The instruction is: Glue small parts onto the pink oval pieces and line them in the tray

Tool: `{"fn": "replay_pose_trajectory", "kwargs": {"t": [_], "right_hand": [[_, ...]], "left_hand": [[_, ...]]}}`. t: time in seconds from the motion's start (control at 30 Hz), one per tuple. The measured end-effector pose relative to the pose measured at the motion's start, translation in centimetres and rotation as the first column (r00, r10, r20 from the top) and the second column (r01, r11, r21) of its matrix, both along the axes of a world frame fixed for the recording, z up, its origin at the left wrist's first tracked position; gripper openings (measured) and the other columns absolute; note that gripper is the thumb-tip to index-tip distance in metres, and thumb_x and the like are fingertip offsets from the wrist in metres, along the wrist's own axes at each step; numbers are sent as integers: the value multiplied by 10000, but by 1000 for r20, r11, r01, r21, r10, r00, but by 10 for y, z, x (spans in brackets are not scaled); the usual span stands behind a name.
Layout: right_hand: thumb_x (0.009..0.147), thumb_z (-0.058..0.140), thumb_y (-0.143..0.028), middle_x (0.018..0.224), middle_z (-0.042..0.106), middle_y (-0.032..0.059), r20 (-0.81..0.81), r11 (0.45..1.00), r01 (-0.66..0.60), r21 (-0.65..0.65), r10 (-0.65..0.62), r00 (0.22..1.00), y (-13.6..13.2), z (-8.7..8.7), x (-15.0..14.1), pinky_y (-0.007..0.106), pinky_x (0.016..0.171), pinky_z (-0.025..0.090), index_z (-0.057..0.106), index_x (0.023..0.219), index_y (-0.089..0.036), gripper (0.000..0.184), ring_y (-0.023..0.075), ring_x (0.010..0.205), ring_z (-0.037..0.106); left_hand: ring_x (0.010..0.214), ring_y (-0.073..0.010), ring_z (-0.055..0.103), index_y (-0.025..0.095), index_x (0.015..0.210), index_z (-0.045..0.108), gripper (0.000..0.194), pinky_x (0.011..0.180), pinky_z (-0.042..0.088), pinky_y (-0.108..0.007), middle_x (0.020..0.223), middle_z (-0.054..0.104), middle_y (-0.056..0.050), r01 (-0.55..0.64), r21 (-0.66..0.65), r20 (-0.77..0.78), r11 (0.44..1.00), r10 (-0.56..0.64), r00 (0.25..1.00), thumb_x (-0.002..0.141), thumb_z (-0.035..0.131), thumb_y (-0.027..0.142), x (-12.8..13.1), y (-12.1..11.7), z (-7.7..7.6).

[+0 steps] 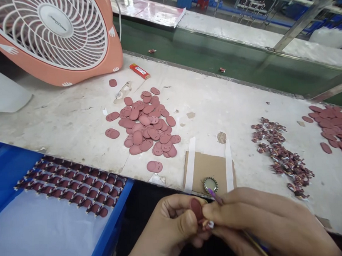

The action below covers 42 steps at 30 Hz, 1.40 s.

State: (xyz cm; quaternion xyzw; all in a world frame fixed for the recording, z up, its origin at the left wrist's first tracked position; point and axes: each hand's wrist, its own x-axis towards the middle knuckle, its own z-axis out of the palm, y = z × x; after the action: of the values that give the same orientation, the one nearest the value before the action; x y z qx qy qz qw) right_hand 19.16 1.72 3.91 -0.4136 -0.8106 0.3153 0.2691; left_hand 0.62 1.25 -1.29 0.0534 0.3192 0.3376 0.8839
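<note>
My left hand (171,226) pinches a small dark red oval rubber piece (197,209) between thumb and fingers, with a bit of pale trim showing below it. My right hand (266,222) comes in from the right and holds a thin stick (257,245) with a purple tip (214,196), close against the piece. A metal bottle cap (211,185) lies on a cardboard square (207,171) just beyond my fingers. Most of the piece's face is hidden by my fingers.
A pile of flat pink-red ovals (146,123) sits on the scuffed white table (66,115). To the right lie heaped small trimmed pieces (283,156) and more ovals (333,127). Rows of pieces fill a blue tray (70,186) at left. Beyond stand a fan (49,31) and a red lighter (140,71).
</note>
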Motion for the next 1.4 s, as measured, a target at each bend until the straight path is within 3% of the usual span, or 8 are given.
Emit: {"fn": "replay_pose_trajectory", "kwargs": {"t": [0.3,0.57,0.83,1.0,1.13,1.27,1.4], "right_hand": [[954,582,-66,844,664,12,-81,999,-13,-48,9,997,1,-10,-4,207,657,529,642,1058,-179,166,119,705,642],[951,572,-84,845,667,12,-86,998,-6,-61,0,996,1,-6,-1,214,677,530,646,1033,-185,149,129,717,648],[963,584,-86,856,677,16,-100,998,-31,-48,26,995,5,-3,0,202,695,541,648,1044,-177,137,125,737,657],[976,577,-98,893,695,4,-51,998,-28,64,32,998,2,-3,-1,184,692,544,629,1114,-192,175,117,747,662],[1034,569,-261,967,717,30,28,983,8,185,-14,1000,1,4,5,160,753,565,601,1198,-195,180,116,813,692],[1051,550,-304,981,722,18,8,970,95,222,-99,995,4,9,11,98,762,549,624,1173,-213,169,88,830,696],[1018,589,-219,955,711,-15,-34,985,115,131,-112,993,7,1,8,77,771,523,669,1139,-223,145,65,833,674]], "left_hand": [[555,-42,577,136,746,792,269,534,466,-112,620,653,11,-69,-6,-35,998,69,997,662,891,372,6,-8,-12],[587,-47,611,148,721,788,219,564,480,-105,640,676,4,-83,-27,-50,996,81,995,665,896,330,6,-10,-7],[562,-49,580,138,737,790,259,534,486,-117,618,650,9,-94,43,-31,995,95,995,671,886,368,7,-7,-5],[568,-52,588,139,754,783,274,544,499,-129,639,664,7,-81,59,-38,995,83,996,676,878,384,4,-7,-4],[590,-64,614,134,848,786,316,535,530,-139,688,692,-3,-51,81,-21,995,53,998,689,870,394,1,-4,-10],[591,-68,659,143,902,796,315,492,552,-126,702,725,-12,-30,-37,100,999,34,994,696,870,369,-3,-1,-17],[610,-73,712,118,861,787,308,482,552,-113,736,761,-24,14,-260,222,966,46,974,666,895,331,-5,-1,-18]]}}
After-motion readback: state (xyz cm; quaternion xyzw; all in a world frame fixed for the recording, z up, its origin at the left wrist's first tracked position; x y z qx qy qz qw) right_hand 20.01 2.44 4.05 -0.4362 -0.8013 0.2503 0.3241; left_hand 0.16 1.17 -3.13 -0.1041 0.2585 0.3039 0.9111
